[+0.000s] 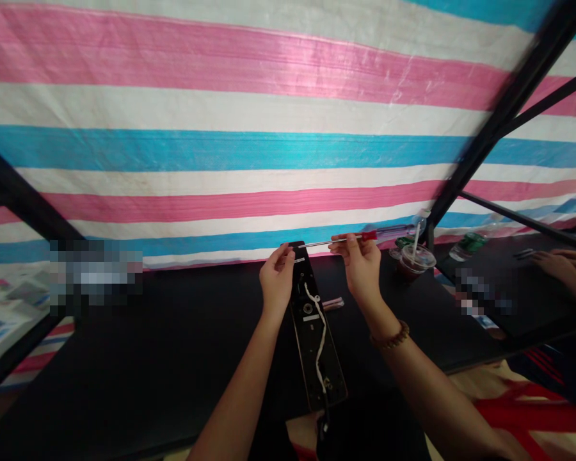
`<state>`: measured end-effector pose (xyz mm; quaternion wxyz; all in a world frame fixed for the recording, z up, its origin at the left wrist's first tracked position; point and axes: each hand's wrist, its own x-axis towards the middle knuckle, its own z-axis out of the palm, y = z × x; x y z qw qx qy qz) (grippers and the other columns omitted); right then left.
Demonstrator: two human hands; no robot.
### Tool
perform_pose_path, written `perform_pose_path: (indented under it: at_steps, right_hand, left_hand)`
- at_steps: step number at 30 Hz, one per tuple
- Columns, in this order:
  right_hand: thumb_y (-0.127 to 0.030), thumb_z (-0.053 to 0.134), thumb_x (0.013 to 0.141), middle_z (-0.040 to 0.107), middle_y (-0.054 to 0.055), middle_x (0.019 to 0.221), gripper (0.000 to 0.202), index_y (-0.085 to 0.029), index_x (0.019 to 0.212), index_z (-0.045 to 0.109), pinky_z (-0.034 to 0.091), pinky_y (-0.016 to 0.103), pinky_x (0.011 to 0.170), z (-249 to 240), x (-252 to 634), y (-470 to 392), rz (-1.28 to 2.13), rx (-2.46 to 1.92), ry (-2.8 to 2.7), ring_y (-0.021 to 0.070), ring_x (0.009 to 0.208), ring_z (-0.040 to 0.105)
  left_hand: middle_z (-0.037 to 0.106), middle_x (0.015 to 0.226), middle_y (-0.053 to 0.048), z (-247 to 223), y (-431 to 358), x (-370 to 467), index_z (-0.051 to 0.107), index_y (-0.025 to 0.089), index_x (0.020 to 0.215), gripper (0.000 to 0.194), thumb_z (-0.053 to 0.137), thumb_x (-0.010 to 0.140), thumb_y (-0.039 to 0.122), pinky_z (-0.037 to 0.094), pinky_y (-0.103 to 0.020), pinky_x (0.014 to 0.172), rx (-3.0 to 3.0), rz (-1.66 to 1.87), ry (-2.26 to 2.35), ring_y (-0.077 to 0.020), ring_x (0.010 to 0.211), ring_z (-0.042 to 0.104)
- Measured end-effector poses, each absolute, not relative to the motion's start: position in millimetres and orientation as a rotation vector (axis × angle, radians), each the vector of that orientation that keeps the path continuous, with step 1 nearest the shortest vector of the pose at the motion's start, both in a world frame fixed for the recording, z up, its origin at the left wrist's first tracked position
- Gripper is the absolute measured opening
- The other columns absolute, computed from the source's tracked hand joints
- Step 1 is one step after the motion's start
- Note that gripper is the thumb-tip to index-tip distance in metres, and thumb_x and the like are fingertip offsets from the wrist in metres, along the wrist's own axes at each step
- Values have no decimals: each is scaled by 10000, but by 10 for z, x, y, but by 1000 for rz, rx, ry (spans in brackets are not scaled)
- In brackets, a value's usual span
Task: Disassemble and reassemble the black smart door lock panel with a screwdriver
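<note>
My right hand (363, 269) grips a screwdriver (317, 243) between thumb and fingers, around the shaft near its red and clear purple handle. Its shaft points left, level in the air, towards my left hand (275, 280). The fingertips of that left hand are pinched together close to the tip; whatever is between them is too small to make out. Below both hands a long black panel (312, 346) lies on the table, with a white cable (322, 339) running along it. A clear pinkish stick-like object (333, 303) lies by the panel's right edge.
The black table (173, 358) stands against a striped tarp (249, 150) with dark metal posts. A plastic cup with a straw (416, 261) and a bottle (420, 224) stand at the right. Farther right, another person's hands (564, 264) rest at a neighbouring table.
</note>
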<state>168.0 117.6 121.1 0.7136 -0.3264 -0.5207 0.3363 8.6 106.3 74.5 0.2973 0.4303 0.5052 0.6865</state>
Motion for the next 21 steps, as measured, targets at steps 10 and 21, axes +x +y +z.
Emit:
perform_pose_path:
  at_steps: [10,21]
  right_hand:
    - [-439,635,932,761,62,879,217,-224,903,641,630,377,720,1291,1808,753,816,-639,-1098,193,712,736]
    - [-471,745,851,767,65,846,256,-216,860,729,624,364,602,1428,2171,674,1016,-572,-1355,194,619,716]
  left_hand:
    - [792,793,-66,991,816,-94,801,167,914,259,729,778,375,615,-323,714,1365,1686,1160,-192,700,731]
    - [787,727,-74,1150,479,-250,822,209,837,241,791,715,414,642,-356,658,1485,1348,1091,-222,630,732]
